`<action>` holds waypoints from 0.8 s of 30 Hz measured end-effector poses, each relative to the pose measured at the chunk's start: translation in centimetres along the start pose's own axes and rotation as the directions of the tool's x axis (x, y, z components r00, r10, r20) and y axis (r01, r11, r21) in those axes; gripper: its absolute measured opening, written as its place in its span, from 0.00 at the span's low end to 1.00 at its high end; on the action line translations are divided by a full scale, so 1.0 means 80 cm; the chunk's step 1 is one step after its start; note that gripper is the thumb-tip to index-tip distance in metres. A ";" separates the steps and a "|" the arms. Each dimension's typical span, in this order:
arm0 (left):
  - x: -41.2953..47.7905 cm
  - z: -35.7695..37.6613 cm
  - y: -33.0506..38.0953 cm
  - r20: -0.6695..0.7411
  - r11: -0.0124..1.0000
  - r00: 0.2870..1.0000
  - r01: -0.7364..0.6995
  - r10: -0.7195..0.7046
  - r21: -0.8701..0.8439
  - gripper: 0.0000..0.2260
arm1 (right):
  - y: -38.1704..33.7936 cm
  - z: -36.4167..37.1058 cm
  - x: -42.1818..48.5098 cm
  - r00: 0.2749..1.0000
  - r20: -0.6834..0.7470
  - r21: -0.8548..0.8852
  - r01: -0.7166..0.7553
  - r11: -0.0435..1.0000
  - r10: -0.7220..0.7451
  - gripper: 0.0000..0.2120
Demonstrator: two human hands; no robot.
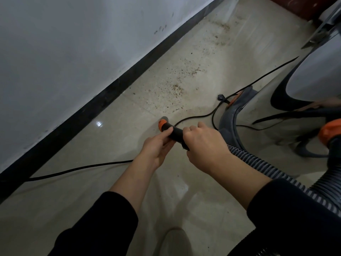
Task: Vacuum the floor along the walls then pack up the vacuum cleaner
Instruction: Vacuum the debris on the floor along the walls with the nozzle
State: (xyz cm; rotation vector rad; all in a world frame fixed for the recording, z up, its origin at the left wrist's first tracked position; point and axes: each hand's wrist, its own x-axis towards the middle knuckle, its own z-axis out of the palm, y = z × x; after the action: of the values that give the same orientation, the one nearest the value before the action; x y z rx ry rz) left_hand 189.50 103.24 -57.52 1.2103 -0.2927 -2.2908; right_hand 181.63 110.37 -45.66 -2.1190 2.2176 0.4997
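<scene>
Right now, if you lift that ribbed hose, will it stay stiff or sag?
Probably sags: the ribbed hose curves along the floor. Only the black end, gripped by the left hand and right hand, looks rigid.

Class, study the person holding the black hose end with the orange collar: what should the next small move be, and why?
Probably advance the black hose nozzle with an orange collar toward the brown crumbs scattered ahead beside the black skirting board: left hand and right hand both grip it, and that dirt is not yet vacuumed.

floor [114, 174]: glossy tile | hose [258, 163]: ribbed plastic | hose handle [175, 133]: matt black plastic | wall [64, 43]: matt, scuffed
</scene>
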 end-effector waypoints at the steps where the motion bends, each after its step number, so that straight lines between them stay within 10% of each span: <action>1: 0.001 0.000 0.001 -0.003 1.000 1.000 0.001 -0.001 0.002 0.18 | 0.001 0.001 0.001 1.000 -0.002 0.004 -0.003 1.000 0.003 0.09; 24: -0.011 -0.047 0.051 -0.121 0.995 0.990 -0.075 0.067 -0.059 0.18 | -0.044 0.011 0.043 0.983 -0.066 -0.081 0.165 0.983 -0.170 0.17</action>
State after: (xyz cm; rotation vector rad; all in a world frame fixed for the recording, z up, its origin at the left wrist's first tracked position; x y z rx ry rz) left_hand 194.39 100.46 -57.36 1.2770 -0.2143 -2.1417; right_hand 184.67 107.20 -48.04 -2.3724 2.0610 0.5108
